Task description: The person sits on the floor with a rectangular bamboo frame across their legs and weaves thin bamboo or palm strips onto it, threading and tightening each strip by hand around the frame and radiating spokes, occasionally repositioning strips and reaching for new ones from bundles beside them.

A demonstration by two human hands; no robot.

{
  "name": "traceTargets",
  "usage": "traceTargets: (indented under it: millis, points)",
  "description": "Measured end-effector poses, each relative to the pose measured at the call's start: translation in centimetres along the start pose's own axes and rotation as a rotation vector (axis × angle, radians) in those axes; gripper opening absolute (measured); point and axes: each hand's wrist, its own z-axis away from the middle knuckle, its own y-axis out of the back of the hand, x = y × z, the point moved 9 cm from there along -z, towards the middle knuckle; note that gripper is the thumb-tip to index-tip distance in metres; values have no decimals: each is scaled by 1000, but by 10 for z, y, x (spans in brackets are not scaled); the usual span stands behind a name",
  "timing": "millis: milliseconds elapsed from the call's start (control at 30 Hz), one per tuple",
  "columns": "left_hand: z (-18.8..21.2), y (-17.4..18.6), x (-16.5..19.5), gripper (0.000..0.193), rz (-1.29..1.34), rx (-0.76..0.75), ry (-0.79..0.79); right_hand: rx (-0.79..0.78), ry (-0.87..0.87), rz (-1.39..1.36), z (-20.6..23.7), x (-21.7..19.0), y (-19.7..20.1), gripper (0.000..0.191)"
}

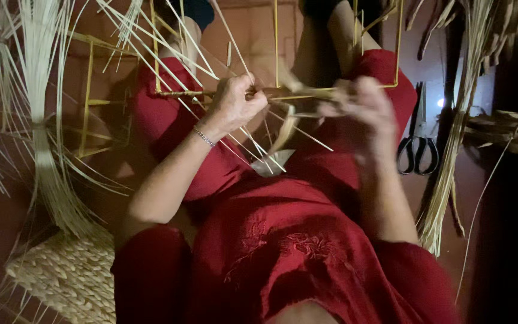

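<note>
Red garment (289,240) nearest. Wire frame (277,90) on lap, mid-weave. Left hand (235,102) fingers pinch straw strands (253,141) against rail; right hand (364,105) blurred, grip unclear. Next likely needs strand pulled taut around rail.

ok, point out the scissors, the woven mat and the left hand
scissors (415,147), head view, on the black handle loops.
woven mat (70,276), head view, on its braided surface at lower left.
left hand (235,102), head view, on the back of the hand gripping pale strands at the yellow frame.
</note>
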Motion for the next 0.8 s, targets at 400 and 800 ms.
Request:
traceTargets:
  millis: [400,800]
  points:
    - [12,6,1,6,-19,-20,-61,1115,296,274,305,-176,309,16]
    - [13,-8,-2,12,163,-138,145,673,570,1590,182,-145,164,20]
